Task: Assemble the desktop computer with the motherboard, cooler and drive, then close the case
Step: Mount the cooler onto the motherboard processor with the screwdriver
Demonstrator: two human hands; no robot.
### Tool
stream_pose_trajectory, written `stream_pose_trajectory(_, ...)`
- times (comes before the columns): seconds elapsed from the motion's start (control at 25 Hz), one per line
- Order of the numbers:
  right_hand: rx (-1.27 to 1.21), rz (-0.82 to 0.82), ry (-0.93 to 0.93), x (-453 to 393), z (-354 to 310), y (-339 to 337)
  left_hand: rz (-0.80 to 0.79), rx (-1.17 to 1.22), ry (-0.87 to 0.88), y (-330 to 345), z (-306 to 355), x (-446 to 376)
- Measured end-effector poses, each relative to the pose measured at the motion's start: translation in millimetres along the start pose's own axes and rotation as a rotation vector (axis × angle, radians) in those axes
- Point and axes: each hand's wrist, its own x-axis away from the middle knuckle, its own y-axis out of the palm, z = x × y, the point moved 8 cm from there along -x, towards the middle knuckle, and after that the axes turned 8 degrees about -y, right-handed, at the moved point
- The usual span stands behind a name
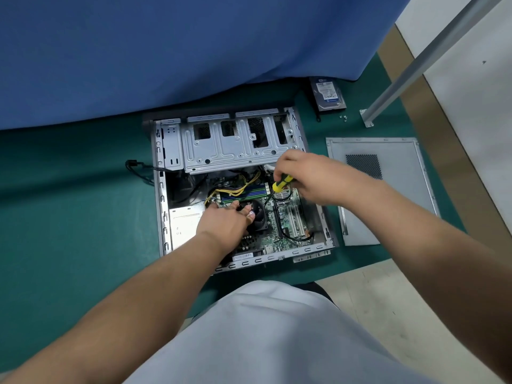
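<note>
We look down on an open desktop case [163,217] of stamped, unpainted sheet metal, lying on its side on a smooth teal floor mat [69,217]. At its 12 o'clock end a ribbed, perforated drive cage [235,145] spans the width. Below it sits the green motherboard [288,217], dense with slots and small parts, with yellow wire bundles [238,187] curling over the blue memory sticks. Near the centre is the dark, round-fanned cooler [260,214].

Our left hand [224,220] rests on the cooler, fingers stretched out and fairly straight, the grip released. Our right hand [310,176] is clenched round a screwdriver [282,184] with a glossy yellow-and-black handle, its thin shaft slanting down toward the board just at the cooler's 1 o'clock.

The drive [328,95], a flat dark rectangle with a white-and-blue label, lies on the mat at the case's 1 o'clock, a few small screws [343,117] near it. The flat grey side panel [388,189], with a square mesh vent, lies at 3 o'clock. Blue cloth [166,51] drapes along the far edge.
</note>
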Motion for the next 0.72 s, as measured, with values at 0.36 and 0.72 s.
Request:
stream_pose_trajectory(0.36, 0.252, 0.048, 0.389, -14.0, -0.5, -15.0, -0.009, 0.014, -0.020, 1.3, -1.2, -2.5)
stream_pose_trajectory(0.72, 0.213, -0.189, -0.056, -15.1, -21.2, -33.3, -0.021, 0.018, -0.030, 2.6, -3.2, -4.4)
